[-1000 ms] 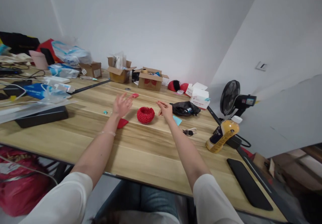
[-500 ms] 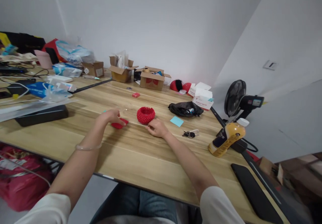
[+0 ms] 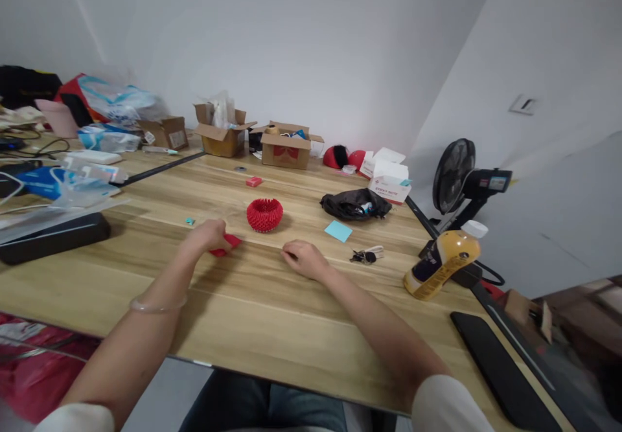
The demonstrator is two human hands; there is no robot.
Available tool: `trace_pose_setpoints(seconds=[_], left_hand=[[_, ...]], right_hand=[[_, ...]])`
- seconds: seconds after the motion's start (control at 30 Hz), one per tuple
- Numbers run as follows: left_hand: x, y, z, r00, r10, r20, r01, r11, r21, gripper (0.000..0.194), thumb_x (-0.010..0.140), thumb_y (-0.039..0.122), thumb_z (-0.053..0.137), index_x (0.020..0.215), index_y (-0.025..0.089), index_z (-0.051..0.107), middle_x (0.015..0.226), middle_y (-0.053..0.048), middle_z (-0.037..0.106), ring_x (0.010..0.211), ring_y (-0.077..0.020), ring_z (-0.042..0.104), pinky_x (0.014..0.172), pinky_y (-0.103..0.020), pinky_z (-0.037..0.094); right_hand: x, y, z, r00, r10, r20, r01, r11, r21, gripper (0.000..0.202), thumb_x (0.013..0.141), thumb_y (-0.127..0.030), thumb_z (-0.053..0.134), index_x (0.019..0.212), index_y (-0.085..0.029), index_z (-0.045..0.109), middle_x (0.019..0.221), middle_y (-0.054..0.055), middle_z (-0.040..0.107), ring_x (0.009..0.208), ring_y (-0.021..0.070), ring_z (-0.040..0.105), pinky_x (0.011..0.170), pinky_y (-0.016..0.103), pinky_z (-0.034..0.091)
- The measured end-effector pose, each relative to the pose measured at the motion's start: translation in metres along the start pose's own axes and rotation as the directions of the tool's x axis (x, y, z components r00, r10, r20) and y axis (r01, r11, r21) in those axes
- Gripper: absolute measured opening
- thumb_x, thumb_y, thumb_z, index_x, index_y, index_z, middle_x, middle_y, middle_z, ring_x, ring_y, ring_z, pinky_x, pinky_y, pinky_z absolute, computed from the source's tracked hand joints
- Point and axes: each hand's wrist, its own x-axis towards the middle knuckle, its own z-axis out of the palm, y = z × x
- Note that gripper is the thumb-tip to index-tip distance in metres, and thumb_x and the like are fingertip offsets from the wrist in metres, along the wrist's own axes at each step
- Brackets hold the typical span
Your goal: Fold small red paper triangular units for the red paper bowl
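Observation:
A small bowl of red folded pieces with a spiky rim stands on the wooden table between my hands, slightly farther off. My left hand is closed at the edge of a flat red piece, which looks like paper or felt; the fingers partly hide it. To the right, my right hand rests on the table with its fingers curled in, apart from the bowl, and nothing shows in it. A tiny teal scrap lies beyond my left hand.
A light blue sticky note, a bunch of keys and a black pouch lie to the right. Beyond them stand a yellow bottle and a fan. Open cardboard boxes line the wall. A small red block lies farther back.
My right hand has come away from the bowl, toward me. My left hand has the red piece at a different tilt. The whole view has shifted a little.

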Motion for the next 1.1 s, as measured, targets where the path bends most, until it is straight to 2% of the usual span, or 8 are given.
trace_pose_setpoints(seconds=[0.2, 0.3, 0.4, 0.5, 0.67, 0.77, 0.87, 1.1], left_hand=[[-0.003, 0.004, -0.003, 0.997, 0.034, 0.069, -0.043, 0.991, 0.123, 0.018, 0.053, 0.031, 0.068, 0.061, 0.015, 0.068, 0.060, -0.008, 0.065, 0.066, -0.0256, 0.062, 0.058, -0.030, 0.041], [-0.003, 0.001, -0.005, 0.997, 0.044, 0.071, -0.051, 0.994, 0.097, 0.026, 0.052, 0.035, 0.071, 0.067, 0.015, 0.072, 0.064, -0.009, 0.068, 0.067, -0.0256, 0.063, 0.056, -0.029, 0.039], [-0.003, -0.001, -0.007, 0.998, 0.029, 0.054, -0.031, 0.999, 0.021, 0.031, 0.052, 0.036, 0.073, 0.074, 0.014, 0.075, 0.068, -0.010, 0.071, 0.067, -0.0260, 0.064, 0.057, -0.030, 0.039], [-0.007, 0.000, -0.010, 1.000, 0.013, 0.011, -0.012, 0.998, -0.065, 0.038, 0.054, 0.039, 0.074, 0.083, 0.015, 0.076, 0.076, -0.011, 0.074, 0.073, -0.0265, 0.065, 0.059, -0.029, 0.040], [-0.015, 0.006, -0.015, 0.997, 0.016, -0.078, -0.027, 0.990, -0.137, 0.046, 0.059, 0.051, 0.071, 0.087, 0.015, 0.074, 0.081, -0.010, 0.074, 0.073, -0.0255, 0.066, 0.060, -0.029, 0.041], [-0.017, 0.007, -0.016, 0.999, 0.035, -0.024, -0.039, 0.983, -0.182, 0.047, 0.056, 0.054, 0.072, 0.083, 0.015, 0.075, 0.074, -0.009, 0.074, 0.069, -0.0249, 0.065, 0.058, -0.029, 0.042], [-0.017, 0.007, -0.014, 0.996, 0.085, 0.029, -0.073, 0.957, -0.280, 0.044, 0.053, 0.051, 0.074, 0.080, 0.016, 0.074, 0.073, -0.008, 0.074, 0.069, -0.0246, 0.066, 0.057, -0.027, 0.045], [-0.018, 0.007, -0.015, 0.995, 0.096, 0.028, -0.081, 0.935, -0.346, 0.044, 0.053, 0.047, 0.077, 0.084, 0.017, 0.072, 0.080, -0.007, 0.075, 0.077, -0.0268, 0.069, 0.056, -0.025, 0.048]], right_hand=[[-0.017, -0.012, -0.001, 0.998, -0.048, -0.045, 0.049, 0.999, 0.023, 0.019, 0.091, -0.021, 0.052, 0.083, -0.015, 0.068, 0.084, 0.010, 0.073, 0.080, 0.0183, 0.065, 0.078, 0.029, 0.049], [-0.018, -0.016, -0.001, 0.984, -0.143, -0.107, 0.150, 0.987, 0.062, 0.022, 0.091, -0.021, 0.049, 0.079, -0.016, 0.067, 0.079, 0.008, 0.072, 0.076, 0.0175, 0.065, 0.074, 0.028, 0.050], [-0.019, -0.019, 0.001, 0.975, -0.150, -0.164, 0.171, 0.978, 0.117, 0.023, 0.090, -0.020, 0.049, 0.076, -0.016, 0.067, 0.077, 0.008, 0.072, 0.071, 0.0169, 0.065, 0.070, 0.027, 0.051], [-0.020, -0.020, 0.002, 0.971, -0.086, -0.221, 0.129, 0.974, 0.187, 0.022, 0.088, -0.020, 0.051, 0.073, -0.016, 0.066, 0.071, 0.008, 0.070, 0.065, 0.0162, 0.063, 0.065, 0.026, 0.049], [-0.017, -0.019, 0.004, 0.956, 0.110, -0.273, -0.020, 0.950, 0.312, 0.025, 0.087, -0.022, 0.052, 0.066, -0.016, 0.066, 0.062, 0.006, 0.066, 0.055, 0.0132, 0.056, 0.054, 0.023, 0.043], [-0.015, -0.019, 0.004, 0.939, 0.191, -0.287, -0.083, 0.933, 0.349, 0.027, 0.087, -0.023, 0.052, 0.064, -0.016, 0.066, 0.062, 0.006, 0.065, 0.054, 0.0125, 0.055, 0.053, 0.023, 0.041], [-0.014, -0.019, 0.003, 0.937, 0.216, -0.276, -0.106, 0.925, 0.365, 0.027, 0.086, -0.023, 0.053, 0.064, -0.017, 0.067, 0.061, 0.005, 0.065, 0.054, 0.0119, 0.055, 0.053, 0.022, 0.041], [-0.014, -0.020, 0.002, 0.932, 0.237, -0.272, -0.123, 0.917, 0.380, 0.027, 0.086, -0.024, 0.053, 0.063, -0.017, 0.066, 0.061, 0.005, 0.065, 0.053, 0.0118, 0.054, 0.053, 0.022, 0.041]])
